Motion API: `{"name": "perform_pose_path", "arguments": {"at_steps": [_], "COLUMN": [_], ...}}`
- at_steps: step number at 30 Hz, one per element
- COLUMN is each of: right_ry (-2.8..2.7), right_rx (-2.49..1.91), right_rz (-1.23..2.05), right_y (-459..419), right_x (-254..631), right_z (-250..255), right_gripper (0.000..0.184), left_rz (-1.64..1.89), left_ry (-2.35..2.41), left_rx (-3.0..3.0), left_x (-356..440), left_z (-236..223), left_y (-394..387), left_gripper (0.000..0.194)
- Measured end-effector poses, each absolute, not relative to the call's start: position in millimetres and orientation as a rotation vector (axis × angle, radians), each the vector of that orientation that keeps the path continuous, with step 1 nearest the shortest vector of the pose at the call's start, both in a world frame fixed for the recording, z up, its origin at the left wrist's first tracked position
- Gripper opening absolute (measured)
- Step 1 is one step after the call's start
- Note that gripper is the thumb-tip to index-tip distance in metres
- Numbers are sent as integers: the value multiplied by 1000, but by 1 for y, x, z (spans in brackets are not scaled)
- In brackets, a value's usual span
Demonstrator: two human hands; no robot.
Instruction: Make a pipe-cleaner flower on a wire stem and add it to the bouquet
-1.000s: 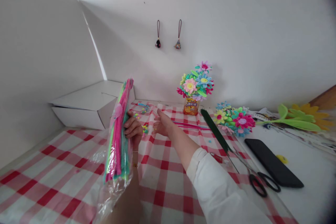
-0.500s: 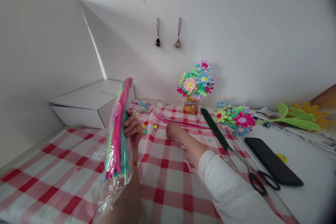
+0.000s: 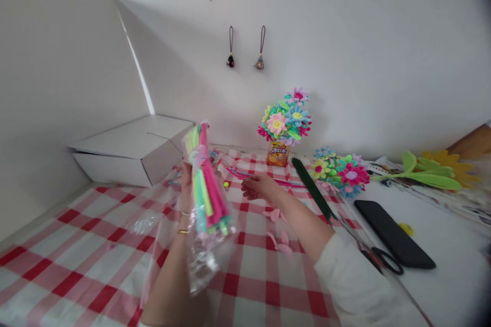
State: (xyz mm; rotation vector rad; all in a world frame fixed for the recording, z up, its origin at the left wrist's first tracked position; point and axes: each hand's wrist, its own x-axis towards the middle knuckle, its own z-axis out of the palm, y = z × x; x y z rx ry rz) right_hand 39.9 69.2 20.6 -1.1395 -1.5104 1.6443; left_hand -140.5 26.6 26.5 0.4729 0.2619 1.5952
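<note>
A clear plastic bag of pipe cleaners (image 3: 205, 184), in pink, yellow and green, stands tilted in front of my left hand (image 3: 186, 184). That hand grips it from behind, and most of its fingers are hidden by the bag. To the right, my right hand (image 3: 255, 187) hovers over the cloth, fingers loosely bent and apart with nothing seen in them. Just behind it lie several loose pink pipe cleaners (image 3: 286, 182). Nearer to me on the cloth rest pink bent pieces (image 3: 282, 242), shaped like petals or leaves.
A white box (image 3: 115, 148) sits at the back left. Fuzzy flowers stand in an orange container (image 3: 278, 154), and a second bunch (image 3: 341, 173) lies beside green stems (image 3: 312, 189). Scissors (image 3: 385, 260), a black phone (image 3: 395, 232) and a large yellow flower (image 3: 452, 168) are at the right.
The bag in my left hand has swung right and turned, its lower end now pointing down-right. My right hand's fingers have come into view, spread a little. The whole view has shifted slightly.
</note>
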Motion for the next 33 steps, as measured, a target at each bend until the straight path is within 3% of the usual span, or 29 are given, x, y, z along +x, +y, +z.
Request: {"name": "perform_pose_path", "arguments": {"at_steps": [4, 6, 11, 17, 22, 26, 33], "right_ry": [-1302, -1208, -1103, -1020, -1044, -1060, -1160], "right_rx": [-876, -747, -821, -854, -766, -933, -848], "right_rz": [1884, 1985, 1763, 1550, 1472, 1346, 1314], "right_y": [20, 1, -13, -7, -13, -15, -16], "right_x": [85, 104, 141, 159, 149, 143, 141], "right_z": [27, 25, 10, 4, 11, 4, -2], "right_gripper": [45, 46, 25, 15, 41, 43, 47], "left_rz": [1566, 1530, 1471, 1546, 1582, 1516, 1427], "left_ry": [368, 420, 458, 441, 422, 374, 336], "left_rx": [477, 501, 518, 445, 418, 441, 480], "left_x": [-114, -99, -75, -68, -69, -69, -63], "left_z": [20, 16, 10, 6, 2, -2, -7], "left_y": [33, 35, 35, 39, 42, 40, 36], "left_gripper": [30, 21, 11, 11, 9, 8, 4]}}
